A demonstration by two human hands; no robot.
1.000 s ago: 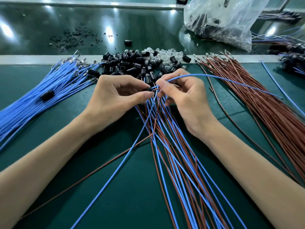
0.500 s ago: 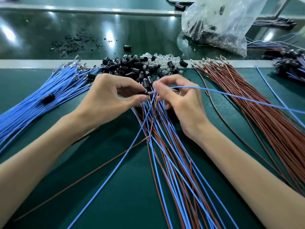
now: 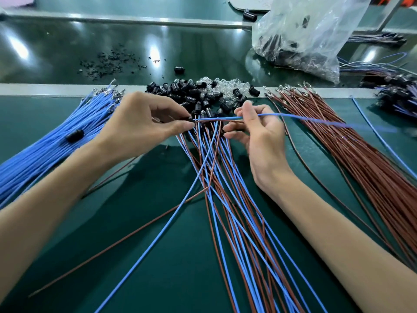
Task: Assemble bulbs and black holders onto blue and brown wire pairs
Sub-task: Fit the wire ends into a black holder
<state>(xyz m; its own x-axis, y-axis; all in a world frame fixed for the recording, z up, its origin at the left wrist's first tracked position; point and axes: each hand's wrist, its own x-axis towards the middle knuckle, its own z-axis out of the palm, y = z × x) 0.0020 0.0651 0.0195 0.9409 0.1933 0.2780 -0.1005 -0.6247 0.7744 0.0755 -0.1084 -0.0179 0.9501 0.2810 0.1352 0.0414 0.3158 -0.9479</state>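
Green bench mat [image 3: 158, 267] under both hands. We note the left hand [image 3: 140, 125] pinching a small black holder [image 3: 188, 119] at its fingertips. A blue wire [image 3: 293, 116] and a thin brown wire [image 3: 216, 120] run from it toward the right hand [image 3: 259, 141], whose thumb and forefinger pinch the blue one. Loose holders [image 3: 180, 91] and clear bulbs [image 3: 228, 85] lie just beyond the fingers.

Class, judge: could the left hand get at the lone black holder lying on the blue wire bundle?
Probably yes: the black holder lies uncovered on the blue wire bundle, beside the left hand with nothing between. But that hand pinches a small black part, so it must let go first.
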